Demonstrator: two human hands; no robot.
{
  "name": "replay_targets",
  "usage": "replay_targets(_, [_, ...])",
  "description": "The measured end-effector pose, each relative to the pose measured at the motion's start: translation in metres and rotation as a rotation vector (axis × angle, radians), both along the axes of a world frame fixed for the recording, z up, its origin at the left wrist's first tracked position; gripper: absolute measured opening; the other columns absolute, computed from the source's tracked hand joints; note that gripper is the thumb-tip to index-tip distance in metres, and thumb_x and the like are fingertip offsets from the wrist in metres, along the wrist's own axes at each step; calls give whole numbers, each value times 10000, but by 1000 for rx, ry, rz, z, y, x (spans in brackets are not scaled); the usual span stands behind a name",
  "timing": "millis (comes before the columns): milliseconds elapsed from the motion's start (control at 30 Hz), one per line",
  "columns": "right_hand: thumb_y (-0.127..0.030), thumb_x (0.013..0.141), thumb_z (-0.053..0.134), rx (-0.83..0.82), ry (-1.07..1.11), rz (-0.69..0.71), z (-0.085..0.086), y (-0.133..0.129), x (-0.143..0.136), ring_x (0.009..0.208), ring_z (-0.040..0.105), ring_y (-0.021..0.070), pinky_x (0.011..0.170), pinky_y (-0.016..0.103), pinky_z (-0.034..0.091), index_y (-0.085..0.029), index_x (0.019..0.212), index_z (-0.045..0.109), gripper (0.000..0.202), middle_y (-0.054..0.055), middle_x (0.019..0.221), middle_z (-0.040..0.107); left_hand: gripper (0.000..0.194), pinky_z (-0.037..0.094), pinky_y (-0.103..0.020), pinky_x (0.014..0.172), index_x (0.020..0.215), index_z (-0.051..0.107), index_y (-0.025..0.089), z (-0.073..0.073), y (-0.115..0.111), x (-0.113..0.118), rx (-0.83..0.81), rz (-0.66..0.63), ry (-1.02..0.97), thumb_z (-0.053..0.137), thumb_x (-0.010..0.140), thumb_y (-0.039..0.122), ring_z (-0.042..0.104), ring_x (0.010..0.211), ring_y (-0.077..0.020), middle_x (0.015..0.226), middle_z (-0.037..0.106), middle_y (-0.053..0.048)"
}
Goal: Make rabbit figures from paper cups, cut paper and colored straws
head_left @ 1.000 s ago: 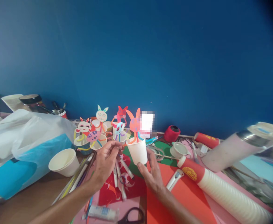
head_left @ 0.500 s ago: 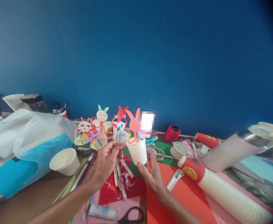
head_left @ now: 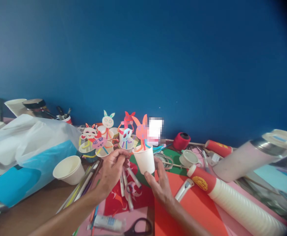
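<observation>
My right hand (head_left: 160, 182) grips a white paper cup (head_left: 145, 161) low on its side, thumb in front. An orange paper rabbit (head_left: 141, 131) with long ears rises from the cup. My left hand (head_left: 114, 168) is closed in a pinch beside the cup's left rim, at the end of an orange strip (head_left: 131, 153) that comes out over the rim. Its fingertips partly hide what they pinch. Behind the hands stand several cups with paper animals, among them a purple-pink face (head_left: 99, 143), a pale blue face (head_left: 126, 134) and a white rabbit with green ears (head_left: 107, 121).
An empty paper cup (head_left: 69, 170) stands at left near a plastic bag (head_left: 40, 137). Scissors (head_left: 140, 226), a glue tube (head_left: 109, 223) and a box cutter (head_left: 184, 189) lie in front. A long cup stack (head_left: 241, 203) and a flask (head_left: 241, 159) lie at right.
The view has shifted very slightly, so the background sits a few pixels further right. Both hands and the cup keep practically the same position and grip.
</observation>
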State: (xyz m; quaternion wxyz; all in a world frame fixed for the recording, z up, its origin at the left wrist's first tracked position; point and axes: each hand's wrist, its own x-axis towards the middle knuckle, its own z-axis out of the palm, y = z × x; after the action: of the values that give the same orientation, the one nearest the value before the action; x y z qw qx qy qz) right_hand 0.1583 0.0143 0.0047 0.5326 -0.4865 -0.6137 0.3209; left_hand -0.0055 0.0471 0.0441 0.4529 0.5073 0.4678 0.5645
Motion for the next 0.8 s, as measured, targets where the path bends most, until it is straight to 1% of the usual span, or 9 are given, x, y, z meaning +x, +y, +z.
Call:
replay_targets(400, [-238, 776, 510, 7, -2, 4, 0, 0, 1, 975, 502, 231, 802, 330, 427, -185, 1165, 390, 411, 78, 1081, 517, 141, 477, -228, 557, 809, 623, 170, 2, 1, 1, -46, -27, -40, 504, 765, 231, 566, 584, -113, 704, 625, 12])
replay_targets(667, [-242, 775, 510, 18, -4, 3, -1, 0, 2, 989, 494, 228, 820, 331, 419, -186, 1162, 386, 410, 78, 1090, 511, 179, 474, -257, 594, 817, 635, 172, 2, -1, -4, -24, -53, -58, 485, 780, 262, 580, 622, -138, 750, 645, -14])
replay_targets(800, [-245, 776, 510, 20, -9, -4, -2, 0, 2, 988, 492, 223, 818, 322, 418, -189, 1166, 381, 415, 74, 1090, 512, 175, 473, -254, 607, 816, 636, 169, 3, -1, -4, -18, -55, -60, 505, 775, 278, 583, 636, -139, 760, 650, -21])
